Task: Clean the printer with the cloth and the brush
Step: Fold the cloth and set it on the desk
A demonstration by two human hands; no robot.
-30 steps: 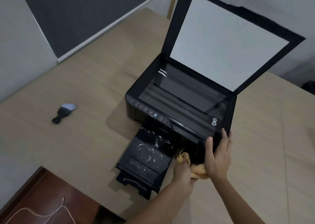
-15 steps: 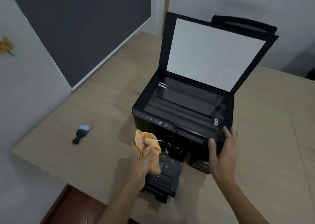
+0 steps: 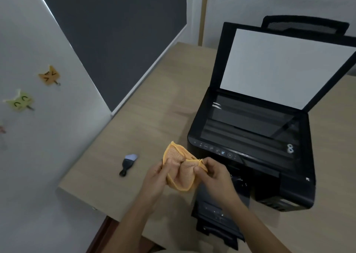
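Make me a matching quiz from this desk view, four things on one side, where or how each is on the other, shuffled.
Things:
1. cloth
2. brush
3. scanner lid
4. output tray

States:
A. raised open
B. lying untouched on the desk
C. pulled out at the printer's front
D. held in both hands

Pairs: 1-D, 2-B, 3-A, 4-C

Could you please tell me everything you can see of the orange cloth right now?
The orange cloth looks like soft mesh fabric with a stitched solid border. It is crumpled and held in the air above the desk, left of the printer. The left hand and the right hand pinch it from opposite sides.
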